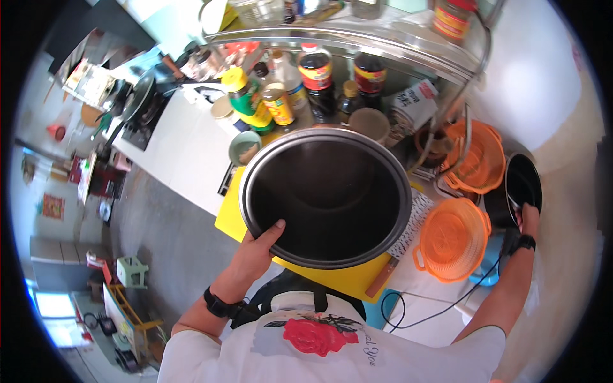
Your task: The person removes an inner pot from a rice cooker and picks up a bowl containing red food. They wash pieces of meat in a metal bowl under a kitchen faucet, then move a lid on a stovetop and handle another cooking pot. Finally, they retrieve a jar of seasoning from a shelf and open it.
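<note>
My left hand [255,258] grips the rim of a large round metal pot [330,201] with a dark inside and a grey rim. The thumb lies over the rim on the inner side; the fingers are hidden beneath the pot. The pot is tipped with its mouth towards me, above a yellow cutting board [330,281]. At the far right, my right hand [529,221] holds the near rim of a smaller dark pot [523,182], its fingertips partly hidden. That pot leans beside two orange plastic colander baskets [451,239] on the counter.
A cleaver [407,230] with a wooden handle lies at the board's right side. Sauce bottles [316,76] and a green bowl [244,147] stand behind the pot, under a metal rack [364,40]. A black cable [431,316] loops across the counter at right. The stove [141,127] is far left.
</note>
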Demonstrator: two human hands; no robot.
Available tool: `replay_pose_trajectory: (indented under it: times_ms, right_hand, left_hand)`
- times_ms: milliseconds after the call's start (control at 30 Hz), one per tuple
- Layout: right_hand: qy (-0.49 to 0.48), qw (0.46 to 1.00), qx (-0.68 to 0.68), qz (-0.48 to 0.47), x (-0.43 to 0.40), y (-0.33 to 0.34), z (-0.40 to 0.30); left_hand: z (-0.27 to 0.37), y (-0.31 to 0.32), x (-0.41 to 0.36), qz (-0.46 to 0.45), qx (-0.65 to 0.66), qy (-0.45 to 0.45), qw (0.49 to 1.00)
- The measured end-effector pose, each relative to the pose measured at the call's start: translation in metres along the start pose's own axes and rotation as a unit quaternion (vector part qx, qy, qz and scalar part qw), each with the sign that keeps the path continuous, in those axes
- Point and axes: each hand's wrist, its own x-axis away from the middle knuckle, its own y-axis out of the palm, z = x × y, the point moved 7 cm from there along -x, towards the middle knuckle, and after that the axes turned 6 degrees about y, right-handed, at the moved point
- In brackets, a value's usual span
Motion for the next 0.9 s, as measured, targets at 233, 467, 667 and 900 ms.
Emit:
replay_pose_trajectory:
  times_ms: [233, 467, 667, 900]
  right_hand:
    - [-0.036, 0.982, 0.174, 0.058, 0.065, -0.005, -0.035]
    - [-0.232, 0.968, 0.081, -0.060, 0.282, 0.037, -0.087]
    - [-0.268, 0.893, 0.082, -0.352, 0.560, 0.191, -0.069]
    - [-0.116, 0.594, -0.046, -0.795, 0.917, 0.331, -0.016]
  left_hand:
    - [0.018, -0.032, 0.009, -0.018, 0.160, 0.017, 0.987]
    - [0.042, -0.125, 0.021, 0.018, 0.204, 0.098, 0.974]
    - [0.070, -0.263, 0.061, 0.109, 0.096, 0.187, 0.972]
    - [0.098, -0.408, 0.170, 0.189, -0.104, 0.508, 0.834]
